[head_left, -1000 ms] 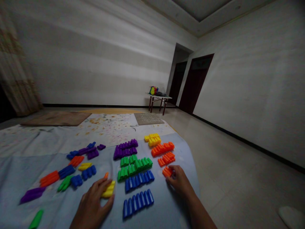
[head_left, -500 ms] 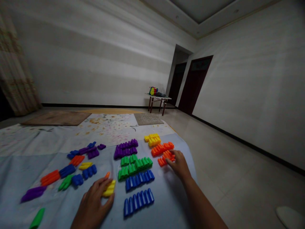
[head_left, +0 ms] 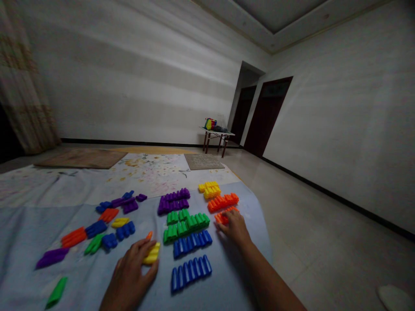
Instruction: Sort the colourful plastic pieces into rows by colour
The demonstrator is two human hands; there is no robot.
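My left hand [head_left: 131, 272] is closed around a small group of yellow pieces [head_left: 151, 254], low on the blue cloth. An orange piece [head_left: 149, 235] shows just beyond its fingertips. My right hand [head_left: 235, 226] has its fingers on the near row of orange pieces [head_left: 222, 217], partly covering it. Behind that lies another orange row [head_left: 223, 202], with yellow pieces [head_left: 210, 190] farther back. Between my hands are rows of purple [head_left: 173, 201], green [head_left: 187, 226] and blue pieces [head_left: 192, 274].
On the left, loose groups lie scattered: orange [head_left: 74, 237], blue [head_left: 96, 229], green [head_left: 94, 245] and purple pieces [head_left: 52, 258], and a green one [head_left: 56, 293]. A brown board [head_left: 81, 159] and a grey mat [head_left: 204, 162] lie at the far edge. Beyond stands a small table [head_left: 217, 131].
My right hand has moved left and slightly nearer along the near orange row, its fingers now lower over the pieces. My left hand stays at the yellow pieces. The whole view has shifted slightly.
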